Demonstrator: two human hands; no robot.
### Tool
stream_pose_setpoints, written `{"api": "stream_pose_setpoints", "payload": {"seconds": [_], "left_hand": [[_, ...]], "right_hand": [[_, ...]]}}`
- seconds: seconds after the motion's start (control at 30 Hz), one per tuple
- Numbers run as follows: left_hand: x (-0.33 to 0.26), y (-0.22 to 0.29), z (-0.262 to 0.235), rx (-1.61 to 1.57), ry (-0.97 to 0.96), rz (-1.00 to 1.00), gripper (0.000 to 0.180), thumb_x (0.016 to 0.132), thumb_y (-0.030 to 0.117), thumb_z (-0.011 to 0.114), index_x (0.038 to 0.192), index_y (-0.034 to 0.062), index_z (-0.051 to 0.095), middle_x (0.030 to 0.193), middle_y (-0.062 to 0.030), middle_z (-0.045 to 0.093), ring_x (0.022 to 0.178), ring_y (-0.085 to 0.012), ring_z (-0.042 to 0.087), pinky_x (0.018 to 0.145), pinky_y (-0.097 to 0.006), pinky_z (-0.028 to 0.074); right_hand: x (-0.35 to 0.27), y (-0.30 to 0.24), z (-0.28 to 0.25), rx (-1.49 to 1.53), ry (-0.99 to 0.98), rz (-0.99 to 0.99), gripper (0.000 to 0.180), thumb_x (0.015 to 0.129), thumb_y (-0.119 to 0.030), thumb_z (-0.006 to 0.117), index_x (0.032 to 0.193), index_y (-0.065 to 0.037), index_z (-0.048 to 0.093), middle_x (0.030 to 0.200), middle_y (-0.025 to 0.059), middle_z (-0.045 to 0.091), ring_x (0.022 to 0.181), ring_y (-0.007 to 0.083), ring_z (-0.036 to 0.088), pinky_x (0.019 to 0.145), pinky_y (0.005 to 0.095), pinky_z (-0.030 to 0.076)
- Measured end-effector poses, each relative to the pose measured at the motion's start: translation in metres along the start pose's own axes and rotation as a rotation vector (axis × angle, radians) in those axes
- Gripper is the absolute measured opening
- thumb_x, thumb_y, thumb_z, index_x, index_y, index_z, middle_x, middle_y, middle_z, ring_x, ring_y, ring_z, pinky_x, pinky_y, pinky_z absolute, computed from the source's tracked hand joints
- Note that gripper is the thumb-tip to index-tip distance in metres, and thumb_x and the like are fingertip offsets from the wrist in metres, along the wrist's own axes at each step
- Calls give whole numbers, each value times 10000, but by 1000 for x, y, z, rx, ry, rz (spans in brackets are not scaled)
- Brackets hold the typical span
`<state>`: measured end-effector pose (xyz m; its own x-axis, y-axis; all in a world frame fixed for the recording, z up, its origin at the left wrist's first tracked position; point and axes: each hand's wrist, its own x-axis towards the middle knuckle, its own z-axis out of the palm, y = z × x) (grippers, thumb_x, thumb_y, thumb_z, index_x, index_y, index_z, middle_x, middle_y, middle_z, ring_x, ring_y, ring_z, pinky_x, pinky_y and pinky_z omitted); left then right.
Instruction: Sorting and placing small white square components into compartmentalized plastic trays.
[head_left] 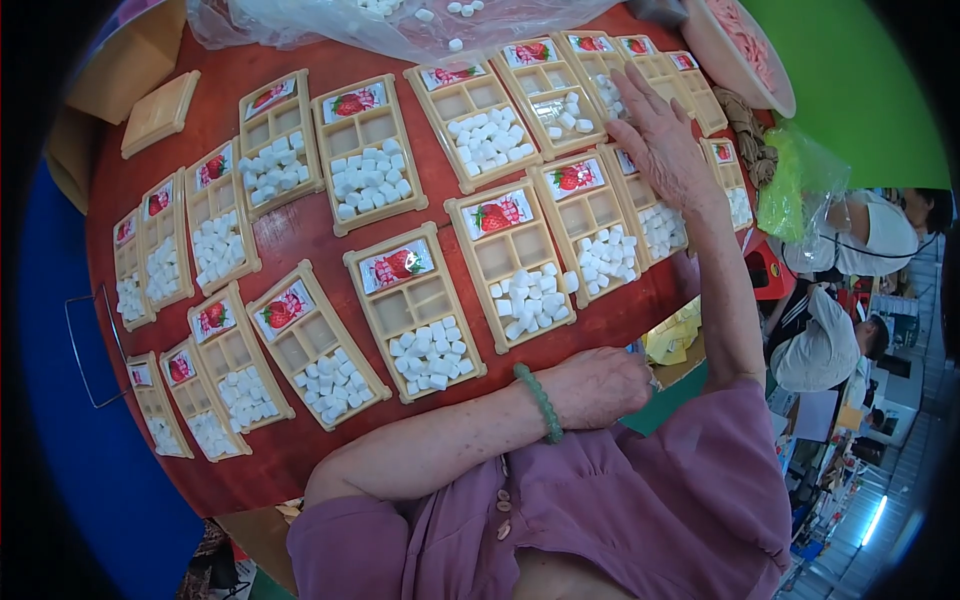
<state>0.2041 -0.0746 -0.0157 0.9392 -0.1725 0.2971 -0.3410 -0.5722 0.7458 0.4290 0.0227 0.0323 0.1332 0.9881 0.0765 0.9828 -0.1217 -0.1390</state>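
Observation:
My right hand reaches over the far right of the table, palm down, with its fingers stretched and apart. Under its fingertips is a cream compartment tray holding small white marshmallows. A neighbouring tray holds only a few marshmallows. My left hand, below a green bead bracelet, rests curled by the table's near edge; its fingers are mostly hidden, and whatever they may hold does not show. Nearest to it is a tray with a heap of marshmallows and a strawberry-printed sachet.
Several similar filled trays cover the red table. A clear plastic bag with loose marshmallows lies at the far edge. A bowl of pink pieces stands far right. Stacked cream trays sit far left. Other people are to the right.

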Motion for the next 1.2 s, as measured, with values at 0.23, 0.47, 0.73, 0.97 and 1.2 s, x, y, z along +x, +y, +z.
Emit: {"api": "stream_pose_setpoints", "payload": {"seconds": [0.23, 0.47, 0.73, 0.97, 1.2], "left_hand": [[-1, -1, 3, 1, 56, 28, 143, 723, 41, 678, 865, 21, 671, 880, -123, 655, 942, -295, 651, 871, -400, 540], [1, 1, -2, -10, 63, 16, 127, 701, 51, 694, 825, 23, 680, 871, -133, 662, 899, -311, 664, 814, -415, 559], [2, -2, -2, -6, 40, 4, 85, 750, 34, 645, 820, 7, 684, 861, -153, 673, 868, -330, 677, 781, -427, 561], [4, 1, 0, -45, -39, -86, 187, 832, 117, 565, 819, -2, 708, 836, -183, 698, 851, -352, 703, 762, -426, 573], [-1, -8, 10, -385, 76, -82, 339, 856, 123, 573, 1180, 38, 627, 1218, -148, 634, 1178, -306, 595, 1012, -404, 481]], "right_hand": [[5, -4, 5, 12, -89, 44, 618, 1020, -455, 465, 1538, -142, 338, 1611, 114, 299, 1479, 296, 293, 1202, 540, 150], [3, -3, 7, 5, -92, 36, 627, 1014, -421, 485, 1539, -115, 328, 1617, 140, 272, 1513, 296, 204, 1208, 512, 132], [71, -48, -27, 84, 203, -278, 427, 1015, -298, 533, 1370, -60, 529, 1399, 174, 535, 1297, 357, 501, 1074, 423, 399], [217, -104, 30, 180, 38, -431, 438, 968, -346, 603, 1293, -53, 590, 1299, 196, 592, 1176, 364, 576, 981, 411, 464], [257, -150, 100, -21, 541, -484, 434, 923, -379, 664, 1184, -36, 618, 1030, 174, 646, 983, 293, 642, 804, 399, 531]]}}
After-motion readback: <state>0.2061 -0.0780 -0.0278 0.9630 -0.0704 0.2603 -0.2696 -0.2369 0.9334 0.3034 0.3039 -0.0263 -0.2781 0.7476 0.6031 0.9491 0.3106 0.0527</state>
